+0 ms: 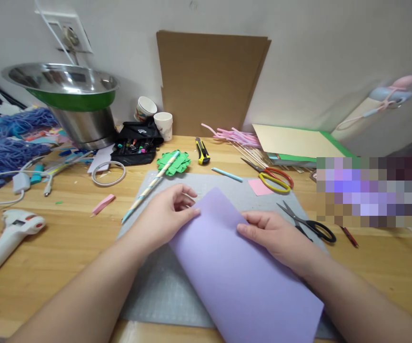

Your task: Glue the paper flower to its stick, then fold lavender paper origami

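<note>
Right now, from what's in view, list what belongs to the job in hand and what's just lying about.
Job in hand:
purple sheet, held by the left hand and right hand
grey mat, below it, probably the work surface

Apparently just lying about, untouched now:
black-handled scissors
yellow-and-black cutter
white glue gun
pink paper square

I see over my remote feed a glue gun [15, 238] lying at the left, a metal bowl [61, 80] below the socket [79, 29], cups [163, 126] beside a black pouch [134, 129], blue yarn [7, 143] heaped leftward, and a cutter [202, 151] before cardboard [213, 81] leaning on the wall [306, 62].
</note>
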Action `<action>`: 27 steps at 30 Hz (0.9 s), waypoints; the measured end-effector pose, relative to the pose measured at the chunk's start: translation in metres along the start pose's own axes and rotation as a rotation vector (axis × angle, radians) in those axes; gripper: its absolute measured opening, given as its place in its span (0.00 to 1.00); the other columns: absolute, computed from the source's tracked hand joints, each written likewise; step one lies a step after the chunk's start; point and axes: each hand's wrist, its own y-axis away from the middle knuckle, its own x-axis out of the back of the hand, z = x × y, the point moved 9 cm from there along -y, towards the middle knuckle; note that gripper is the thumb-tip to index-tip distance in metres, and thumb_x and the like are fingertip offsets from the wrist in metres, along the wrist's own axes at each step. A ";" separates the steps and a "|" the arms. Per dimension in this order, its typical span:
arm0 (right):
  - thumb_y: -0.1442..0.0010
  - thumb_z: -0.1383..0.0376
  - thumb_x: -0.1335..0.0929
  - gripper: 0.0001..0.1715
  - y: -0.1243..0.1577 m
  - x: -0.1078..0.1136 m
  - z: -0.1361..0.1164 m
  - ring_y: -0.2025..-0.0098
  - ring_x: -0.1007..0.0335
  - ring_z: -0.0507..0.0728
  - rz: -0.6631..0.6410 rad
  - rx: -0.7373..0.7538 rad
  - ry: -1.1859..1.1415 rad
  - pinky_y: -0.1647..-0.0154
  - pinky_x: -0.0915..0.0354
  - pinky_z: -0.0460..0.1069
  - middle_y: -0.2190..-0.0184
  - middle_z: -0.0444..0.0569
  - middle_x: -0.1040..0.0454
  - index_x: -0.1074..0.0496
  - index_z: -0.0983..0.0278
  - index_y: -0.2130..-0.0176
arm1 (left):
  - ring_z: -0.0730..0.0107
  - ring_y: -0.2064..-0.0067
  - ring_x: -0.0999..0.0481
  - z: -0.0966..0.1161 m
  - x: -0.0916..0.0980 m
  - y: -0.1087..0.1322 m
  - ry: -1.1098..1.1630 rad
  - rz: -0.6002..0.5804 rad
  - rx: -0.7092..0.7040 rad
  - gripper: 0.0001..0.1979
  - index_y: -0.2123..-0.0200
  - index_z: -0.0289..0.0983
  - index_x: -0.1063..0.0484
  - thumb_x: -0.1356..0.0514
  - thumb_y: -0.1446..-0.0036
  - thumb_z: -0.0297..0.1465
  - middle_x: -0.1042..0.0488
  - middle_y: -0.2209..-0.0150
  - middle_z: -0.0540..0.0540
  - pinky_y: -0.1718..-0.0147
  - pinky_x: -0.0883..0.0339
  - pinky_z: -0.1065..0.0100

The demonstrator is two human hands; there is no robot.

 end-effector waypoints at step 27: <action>0.42 0.52 0.32 0.21 0.009 -0.019 0.007 0.68 0.26 0.53 0.046 0.122 -0.077 0.66 0.31 0.49 0.64 0.47 0.21 0.27 0.60 0.52 | 0.77 0.76 0.41 0.005 0.001 0.009 -0.046 -0.072 -0.001 0.15 0.74 0.36 0.33 0.40 0.45 0.42 0.37 0.77 0.55 0.79 0.49 0.76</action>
